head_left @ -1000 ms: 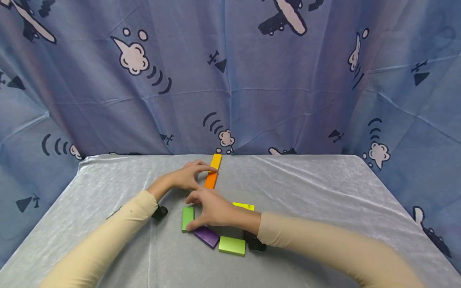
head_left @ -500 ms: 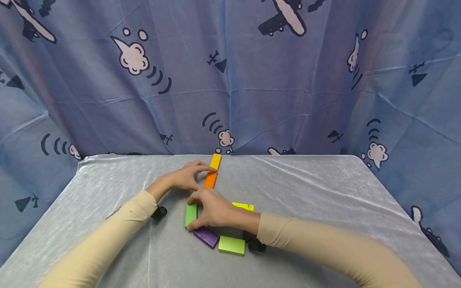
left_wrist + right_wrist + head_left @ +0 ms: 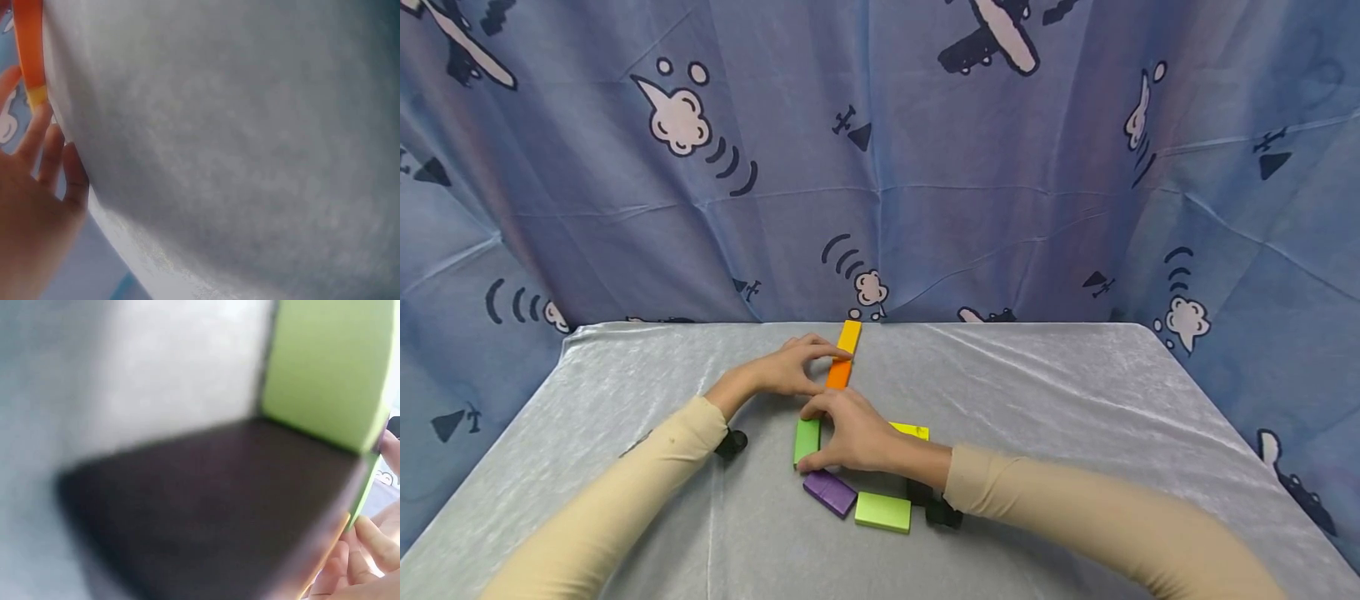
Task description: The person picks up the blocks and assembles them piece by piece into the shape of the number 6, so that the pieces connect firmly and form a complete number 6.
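My left hand point(image 3: 786, 369) holds an orange block point(image 3: 838, 374) lengthwise, index finger at its far end and thumb near its close end. In the left wrist view the orange block point(image 3: 29, 44) shows at the upper left beside the fingers. A yellow-orange block point(image 3: 850, 336) continues the line at the far table edge. My right hand point(image 3: 853, 433) pinches a green block point(image 3: 807, 442) by its ends, between thumb and index finger. Just below the thumb lies a purple block point(image 3: 830, 493), with a lime block point(image 3: 883, 512) beside it.
A bright yellow block point(image 3: 912, 430) lies partly hidden behind the right wrist. In the right wrist view a dark block point(image 3: 212, 500) adjoins the lime one. A grey velvety cloth point(image 3: 1037, 400) covers the table, and a blue patterned curtain point(image 3: 925, 233) hangs behind.
My right hand has slid the green block to the right and away from the body, off from beside the purple block's left end toward the orange block. The left hand has stayed put.
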Demonstrator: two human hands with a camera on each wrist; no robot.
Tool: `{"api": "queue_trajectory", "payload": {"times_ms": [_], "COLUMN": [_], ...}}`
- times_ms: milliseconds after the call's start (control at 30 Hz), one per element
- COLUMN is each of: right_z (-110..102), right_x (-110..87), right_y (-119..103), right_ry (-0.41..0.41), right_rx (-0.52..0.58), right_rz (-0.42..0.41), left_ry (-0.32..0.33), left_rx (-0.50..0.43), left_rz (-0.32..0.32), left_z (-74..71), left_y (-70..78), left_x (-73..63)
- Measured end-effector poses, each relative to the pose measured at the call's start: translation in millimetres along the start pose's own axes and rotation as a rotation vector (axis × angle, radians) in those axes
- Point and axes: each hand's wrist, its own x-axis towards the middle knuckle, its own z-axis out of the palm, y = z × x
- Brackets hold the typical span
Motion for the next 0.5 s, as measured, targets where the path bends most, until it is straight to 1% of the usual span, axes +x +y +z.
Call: {"api": "queue_trajectory", "payload": {"times_ms": [133, 333, 433, 500], "right_z": [-2.0, -4.5, -5.0, -5.5], "right_x": [-1.4, -4.6, -6.6, -7.8], "right_y": [2.2, 5.5, 7.0, 7.5], "right_ry": [0.002, -0.002, 0.008, 0.018], "right_rx": [0.011, 0.026, 0.037, 0.044], "right_rz": [0.018, 0.032, 0.028, 0.015], "left_ry": [0.013, 0.044, 0.065, 0.073], "left_rx": [-0.013, -0.078, -0.106, -0.120], "left_rz": [0.019, 0.056, 0.081, 0.084], "left_z": [-0.2, -0.4, 0.0, 0.1], "left_y": [-1.0, -6.3, -9.1, -10.7], "left_x": [0.0, 4.2, 7.2, 8.9]}}
